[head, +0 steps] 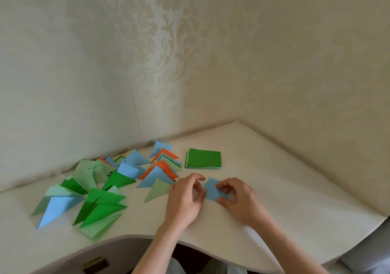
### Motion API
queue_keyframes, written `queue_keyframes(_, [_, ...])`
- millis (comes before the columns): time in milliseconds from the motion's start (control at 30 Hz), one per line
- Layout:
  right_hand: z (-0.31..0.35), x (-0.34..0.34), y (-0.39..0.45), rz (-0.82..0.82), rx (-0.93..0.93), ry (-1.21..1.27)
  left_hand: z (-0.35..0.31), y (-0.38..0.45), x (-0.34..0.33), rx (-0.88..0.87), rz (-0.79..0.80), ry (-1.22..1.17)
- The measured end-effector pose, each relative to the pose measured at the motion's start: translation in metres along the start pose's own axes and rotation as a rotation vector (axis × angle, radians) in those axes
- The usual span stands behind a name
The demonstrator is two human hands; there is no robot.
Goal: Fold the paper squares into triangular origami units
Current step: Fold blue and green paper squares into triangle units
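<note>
A light blue paper square [211, 190] lies on the white table [285, 189] between my two hands. My left hand [185, 197] pinches its left edge with thumb and curled fingers. My right hand [236, 197] pinches its right side, thumb under the lower corner and fingers curled over the top. Behind them sits a stack of dark green paper squares [203, 158]. To the left spread several folded triangles [118, 181] in green, light green, blue and orange.
The table sits in a wall corner, with wallpapered walls close behind and to the right. Its curved front edge [130, 236] runs just below the triangles. A pale green triangle [157, 190] lies right beside my left hand.
</note>
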State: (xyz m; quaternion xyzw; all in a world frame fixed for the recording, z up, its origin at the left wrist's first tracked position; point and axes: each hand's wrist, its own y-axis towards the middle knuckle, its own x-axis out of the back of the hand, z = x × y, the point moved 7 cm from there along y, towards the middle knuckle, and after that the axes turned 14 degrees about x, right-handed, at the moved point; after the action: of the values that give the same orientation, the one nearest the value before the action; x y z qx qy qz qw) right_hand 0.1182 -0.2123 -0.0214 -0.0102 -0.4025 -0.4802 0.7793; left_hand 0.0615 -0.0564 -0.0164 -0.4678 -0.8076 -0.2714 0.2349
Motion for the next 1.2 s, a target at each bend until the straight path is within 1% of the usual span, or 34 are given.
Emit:
queue_keyframes(133, [0.003, 0.001, -0.001, -0.003, 0.007, 0.006, -0.004, -0.001, 0.003, -0.039, -0.013, 0.047])
queue_keyframes(233, [0.004, 0.001, -0.003, -0.017, 0.013, 0.012, -0.017, -0.009, 0.005, -0.123, -0.091, 0.141])
queue_keyframes(300, [0.005, 0.003, -0.004, -0.042, 0.023, 0.017, -0.027, -0.02, 0.002, -0.14, -0.129, 0.158])
queue_keyframes(467, [0.009, 0.0, -0.008, -0.078, 0.03, -0.008, -0.034, -0.034, -0.015, -0.046, -0.082, 0.177])
queue_keyframes(533, [0.013, 0.0, -0.011, -0.063, 0.062, -0.042, -0.035, -0.033, -0.014, -0.023, -0.086, 0.168])
queue_keyframes(633, [0.014, 0.007, -0.016, -0.035, 0.064, -0.011, -0.037, -0.029, -0.012, -0.007, -0.091, 0.181])
queue_keyframes(700, [0.011, 0.018, -0.019, -0.08, 0.094, -0.039, -0.039, -0.026, -0.012, 0.0, -0.085, 0.196])
queue_keyframes(767, [0.007, 0.024, -0.022, -0.077, 0.138, -0.098, -0.039, -0.025, -0.015, -0.008, -0.067, 0.22])
queue_keyframes(833, [0.006, 0.025, -0.023, -0.017, 0.168, -0.162, -0.038, -0.025, -0.017, -0.037, -0.03, 0.222])
queue_keyframes(1000, [0.014, 0.024, -0.016, 0.092, 0.269, -0.24, -0.029, -0.024, -0.007, -0.149, 0.137, 0.206])
queue_keyframes(1067, [0.02, 0.018, -0.012, 0.142, 0.318, -0.265, -0.021, -0.02, 0.001, -0.147, 0.192, 0.201])
queue_keyframes(1200, [0.026, 0.005, -0.009, 0.185, 0.396, -0.276, -0.005, -0.011, 0.012, -0.107, 0.232, 0.179])
